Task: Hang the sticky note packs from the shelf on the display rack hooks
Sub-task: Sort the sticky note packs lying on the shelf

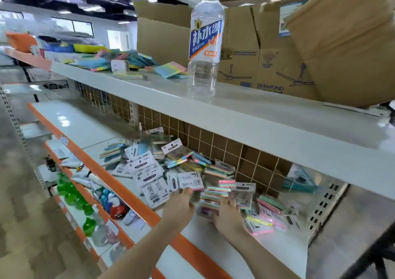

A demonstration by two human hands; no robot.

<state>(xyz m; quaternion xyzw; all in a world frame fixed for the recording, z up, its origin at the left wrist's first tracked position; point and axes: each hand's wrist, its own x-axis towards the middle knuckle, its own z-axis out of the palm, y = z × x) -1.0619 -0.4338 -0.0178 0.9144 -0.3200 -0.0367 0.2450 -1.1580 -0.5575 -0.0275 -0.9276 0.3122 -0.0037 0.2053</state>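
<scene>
Above the hands runs a long pale-grey metal shelf board [235, 116], backed by a white wire grid panel [213, 142] – brown cardboard boxes [267, 60] stand up there. Far to the upper left, bright windows [72, 27] sit under a dark ceiling with glowing strip lights [94, 8]; grey floor [19, 225] lies lower left.

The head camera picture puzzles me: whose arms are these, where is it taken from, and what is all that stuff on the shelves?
No machine here: a person wears a camera on the head, looking down at their own hands. The left hand and right hand reach into a heap of sticky note packs on the middle shelf; each seems to grip packs, though blur hides the fingers. On the top shelf stand a water bottle and cardboard boxes.
</scene>
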